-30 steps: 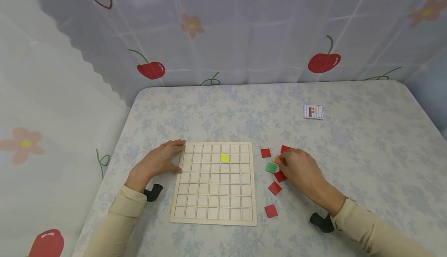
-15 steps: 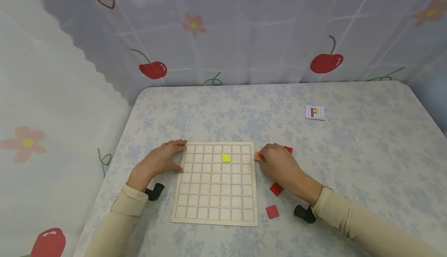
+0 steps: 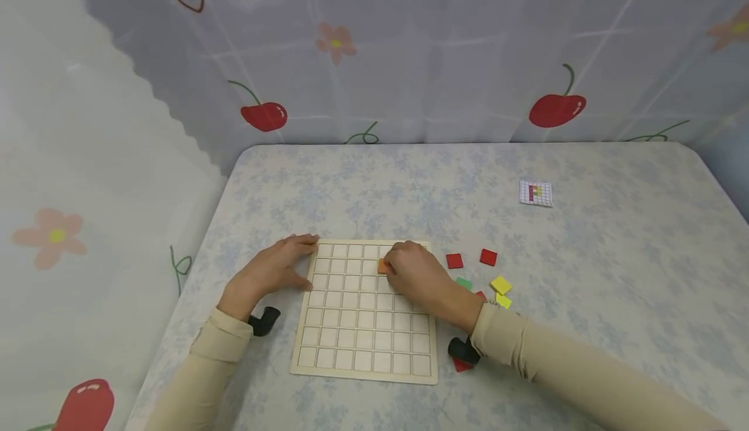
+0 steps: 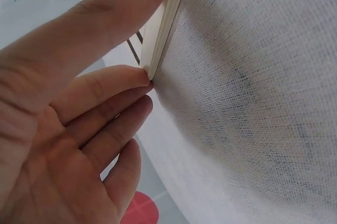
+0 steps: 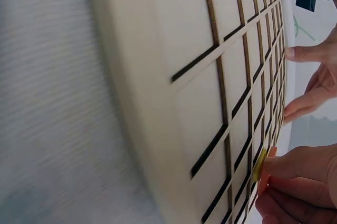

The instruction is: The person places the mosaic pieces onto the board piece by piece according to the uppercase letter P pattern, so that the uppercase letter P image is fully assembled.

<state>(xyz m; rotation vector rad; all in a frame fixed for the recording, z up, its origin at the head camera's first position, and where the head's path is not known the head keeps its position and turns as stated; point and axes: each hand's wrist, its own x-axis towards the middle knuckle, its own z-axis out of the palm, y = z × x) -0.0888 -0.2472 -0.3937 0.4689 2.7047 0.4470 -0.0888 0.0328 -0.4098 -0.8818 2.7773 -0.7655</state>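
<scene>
Orange tile [image 3: 383, 266]: at the fingertips of the right grip [image 3: 420, 278], over the far part of the grid board [image 3: 365, 318], just beside a yellow tile [image 5: 258, 165].
Tile's lie: nearly edge-on from the right wrist; long axis unclear.
Right grip: clamped on the orange tile.
Left grip [image 3: 264, 275]: thumb and fingers apart, touching the grid board's left edge.

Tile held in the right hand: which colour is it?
Orange; the tile shows best in the right wrist view.

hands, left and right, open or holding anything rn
Left hand: open, fingertips touching the board.
Right hand: closed, pinching an orange tile.
</scene>
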